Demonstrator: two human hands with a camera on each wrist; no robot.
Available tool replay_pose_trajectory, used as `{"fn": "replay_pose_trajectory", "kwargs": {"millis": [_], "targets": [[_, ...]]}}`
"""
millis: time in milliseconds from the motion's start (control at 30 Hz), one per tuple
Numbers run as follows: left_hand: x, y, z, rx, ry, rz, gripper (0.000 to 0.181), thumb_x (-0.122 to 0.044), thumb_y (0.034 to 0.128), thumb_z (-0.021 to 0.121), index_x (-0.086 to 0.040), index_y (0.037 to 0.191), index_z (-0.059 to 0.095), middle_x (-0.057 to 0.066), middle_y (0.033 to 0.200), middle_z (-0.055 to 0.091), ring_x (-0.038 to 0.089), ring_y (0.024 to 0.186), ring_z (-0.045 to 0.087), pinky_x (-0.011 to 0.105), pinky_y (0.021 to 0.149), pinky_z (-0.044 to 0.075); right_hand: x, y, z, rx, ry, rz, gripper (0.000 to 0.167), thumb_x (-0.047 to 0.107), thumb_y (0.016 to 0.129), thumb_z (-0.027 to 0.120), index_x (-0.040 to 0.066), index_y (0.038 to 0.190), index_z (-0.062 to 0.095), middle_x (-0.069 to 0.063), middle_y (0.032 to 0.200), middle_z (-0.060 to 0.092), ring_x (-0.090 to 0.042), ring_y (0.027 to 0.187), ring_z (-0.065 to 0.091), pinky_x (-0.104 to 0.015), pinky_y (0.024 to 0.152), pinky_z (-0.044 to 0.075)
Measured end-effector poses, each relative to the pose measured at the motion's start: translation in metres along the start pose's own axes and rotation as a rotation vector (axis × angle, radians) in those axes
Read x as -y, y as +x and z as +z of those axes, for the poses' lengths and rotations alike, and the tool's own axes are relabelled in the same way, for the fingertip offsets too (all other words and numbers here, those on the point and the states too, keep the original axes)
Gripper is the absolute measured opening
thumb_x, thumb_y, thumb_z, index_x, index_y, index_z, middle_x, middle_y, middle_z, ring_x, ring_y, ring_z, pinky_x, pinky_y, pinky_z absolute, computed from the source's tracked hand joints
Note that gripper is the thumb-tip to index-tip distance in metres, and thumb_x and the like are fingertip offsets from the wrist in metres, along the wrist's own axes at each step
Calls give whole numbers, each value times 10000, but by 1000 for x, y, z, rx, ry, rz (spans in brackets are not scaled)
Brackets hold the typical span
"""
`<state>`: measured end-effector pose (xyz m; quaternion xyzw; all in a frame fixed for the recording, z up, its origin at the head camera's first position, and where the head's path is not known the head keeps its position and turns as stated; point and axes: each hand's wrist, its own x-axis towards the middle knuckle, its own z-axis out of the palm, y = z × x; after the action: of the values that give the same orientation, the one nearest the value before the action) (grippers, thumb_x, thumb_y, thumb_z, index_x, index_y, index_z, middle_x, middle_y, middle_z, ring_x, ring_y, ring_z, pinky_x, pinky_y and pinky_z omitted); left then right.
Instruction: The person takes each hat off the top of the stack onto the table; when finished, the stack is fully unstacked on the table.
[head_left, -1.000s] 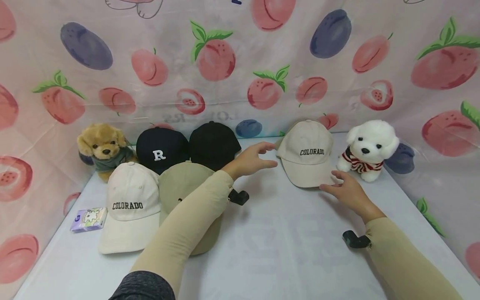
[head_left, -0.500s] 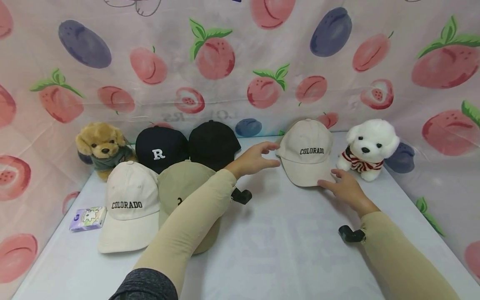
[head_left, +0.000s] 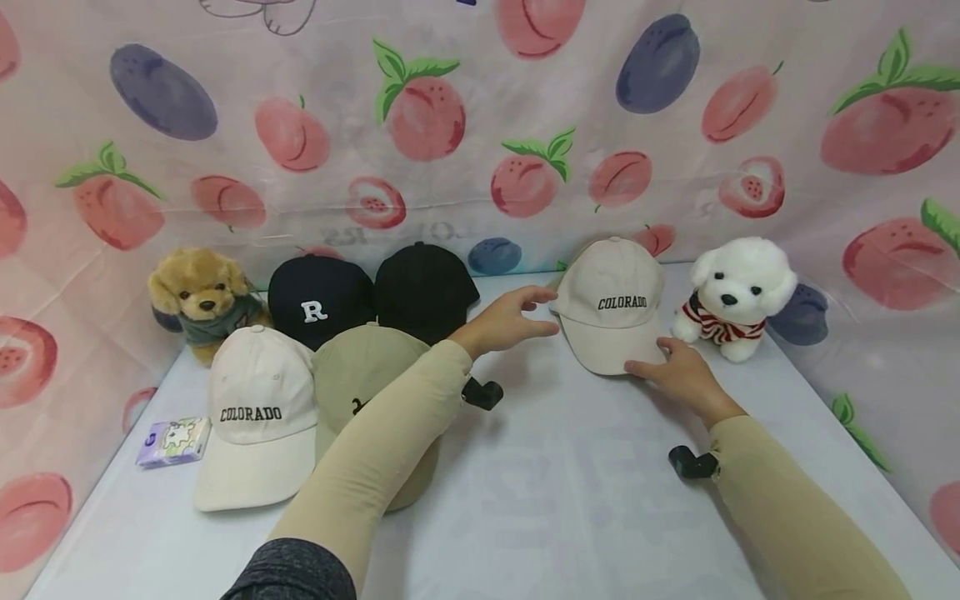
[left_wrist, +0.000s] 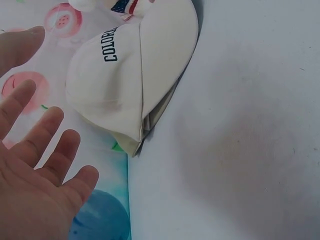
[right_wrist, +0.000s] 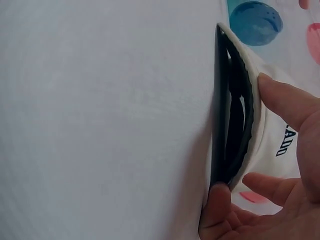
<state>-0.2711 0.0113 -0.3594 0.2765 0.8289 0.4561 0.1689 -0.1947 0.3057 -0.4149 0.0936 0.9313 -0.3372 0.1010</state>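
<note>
A cream baseball cap (head_left: 615,287) lettered COLORADO sits at the back right of the table. Its brim faces the front, and khaki fabric shows beneath it in the left wrist view. My right hand (head_left: 686,375) holds the brim's right corner. In the right wrist view its thumb (right_wrist: 280,97) lies on the cream brim, with the other fingers bent at the corner. The dark opening under the brim is visible there. My left hand (head_left: 502,322) hovers just left of the cap with spread fingers, apart from it and holding nothing.
On the left stand a navy cap with an R (head_left: 322,300), a black cap (head_left: 426,292), another cream cap (head_left: 258,417) and a khaki cap (head_left: 367,358), partly behind my left arm. A tissue pack (head_left: 174,442), brown plush dog (head_left: 202,292) and white plush dog (head_left: 738,292) flank them.
My right hand has slid a little left along the brim, and its thumb has come further onto it. The left hand moved slightly right, closer to the cap. The cap stays put.
</note>
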Motion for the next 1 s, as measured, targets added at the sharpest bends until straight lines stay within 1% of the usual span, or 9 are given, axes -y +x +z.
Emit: {"fn": "replay_pose_trajectory", "kwargs": {"millis": [200, 300, 367, 533, 633, 767, 1000], "targets": [[2, 1, 0, 13, -10, -1, 589, -270, 941, 714, -138, 1472, 498, 10, 1486, 480, 277, 1389, 377, 430, 1070, 395, 0, 0, -1, 14, 6, 25, 1032, 505, 899, 694, -155, 1511, 188, -406, 1525, 193, -541, 1417, 179, -629, 1111, 228], [3, 2, 1, 16, -11, -5, 597, -273, 941, 714, -126, 1476, 493, 21, 1493, 475, 277, 1389, 375, 432, 1073, 392, -1, -1, -3, 26, 3, 28, 1044, 509, 895, 694, -154, 1513, 178, -408, 1527, 179, -545, 1418, 169, -633, 1111, 221], [4, 3, 1, 15, -8, -9, 597, -273, 938, 719, -130, 1473, 497, 10, 1488, 480, 255, 1380, 384, 427, 1072, 393, -4, -1, -5, 34, -4, 28, 1045, 510, 896, 692, -155, 1514, 173, -408, 1528, 176, -546, 1417, 166, -635, 1112, 217], [6, 3, 1, 2, -3, -5, 603, -283, 927, 731, -123, 1464, 508, -7, 1461, 498, 224, 1355, 404, 414, 1066, 395, -9, -2, -10, 42, -32, 7, 1027, 495, 905, 686, -159, 1510, 175, -414, 1524, 176, -558, 1410, 167, -642, 1109, 210], [6, 3, 2, 3, -8, 1, 614, -291, 924, 734, -113, 1465, 505, 18, 1464, 493, 253, 1361, 402, 409, 1066, 394, -11, -3, -12, 47, -31, -5, 1012, 469, 904, 695, -156, 1511, 181, -411, 1527, 170, -560, 1410, 162, -646, 1107, 208], [7, 5, 3, 16, -16, -9, 616, -286, 929, 728, -108, 1471, 496, 43, 1483, 476, 305, 1388, 378, 418, 1074, 385, -14, -2, -12, 58, -18, -9, 1012, 459, 899, 708, -147, 1516, 183, -404, 1536, 158, -558, 1414, 152, -649, 1106, 207], [8, 14, 5, 3, 3, -24, 613, -282, 939, 714, -117, 1482, 484, 53, 1495, 460, 303, 1393, 375, 433, 1082, 378, -14, -2, -10, 53, 0, -19, 1001, 445, 900, 720, -136, 1521, 192, -400, 1538, 159, -552, 1418, 150, -649, 1105, 209]]}}
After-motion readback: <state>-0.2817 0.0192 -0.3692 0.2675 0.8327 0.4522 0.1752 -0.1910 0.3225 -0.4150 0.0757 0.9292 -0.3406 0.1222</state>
